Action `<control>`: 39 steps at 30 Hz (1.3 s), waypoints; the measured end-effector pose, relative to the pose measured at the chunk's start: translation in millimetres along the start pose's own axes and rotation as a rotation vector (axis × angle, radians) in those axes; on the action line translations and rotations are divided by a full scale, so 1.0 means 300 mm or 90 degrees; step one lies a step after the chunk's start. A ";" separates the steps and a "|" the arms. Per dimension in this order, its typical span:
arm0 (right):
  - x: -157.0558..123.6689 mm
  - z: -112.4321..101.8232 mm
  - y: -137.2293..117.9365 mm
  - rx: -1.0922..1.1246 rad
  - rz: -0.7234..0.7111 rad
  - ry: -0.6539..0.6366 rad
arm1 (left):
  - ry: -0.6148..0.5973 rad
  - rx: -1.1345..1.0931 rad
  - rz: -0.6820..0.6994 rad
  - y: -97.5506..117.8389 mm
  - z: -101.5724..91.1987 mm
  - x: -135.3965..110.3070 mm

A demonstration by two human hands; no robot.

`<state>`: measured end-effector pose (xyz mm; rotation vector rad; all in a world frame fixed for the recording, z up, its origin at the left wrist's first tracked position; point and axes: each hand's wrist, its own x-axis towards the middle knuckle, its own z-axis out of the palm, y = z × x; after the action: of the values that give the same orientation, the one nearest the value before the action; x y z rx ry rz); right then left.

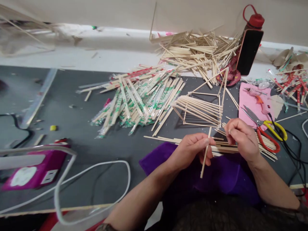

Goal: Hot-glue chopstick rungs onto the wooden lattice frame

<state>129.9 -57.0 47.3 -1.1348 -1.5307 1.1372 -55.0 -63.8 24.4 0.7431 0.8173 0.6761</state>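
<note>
Between the thumb and fingers of my left hand [192,149] is a wooden chopstick [204,162], held nearly upright with its lower end over the purple cloth [158,155]. My right hand [242,138] is just to the right, apart from that chopstick, its fingers curled in a pinch; whatever may be in them is too small to make out. Beyond both hands stands a small frame built of chopsticks [202,110], with a slatted sloping panel. Loose chopsticks [267,147] lie under and beside my right hand.
Red-and-yellow-handled scissors [271,130] lie on the right by a pink sheet [244,98] and black cables. Wrapped chopsticks [137,102] spread left of the frame, with a bare pile [197,48] behind. A phone [250,51] leans on a red bottle [257,21]. A white cable [96,165] loops at left.
</note>
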 end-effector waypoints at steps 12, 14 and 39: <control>0.027 0.001 0.039 0.137 0.168 -0.079 | 0.010 0.044 0.003 -0.010 -0.007 -0.002; 0.026 0.006 0.040 0.125 0.161 -0.086 | 0.011 0.057 0.004 -0.011 -0.007 -0.002; 0.566 -0.499 0.097 -0.498 0.021 0.289 | 0.039 0.091 -0.018 -0.001 0.005 -0.005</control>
<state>248.3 137.0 68.2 -1.7849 -1.6124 0.2219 -54.3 -65.5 25.6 0.8420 0.9376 0.6213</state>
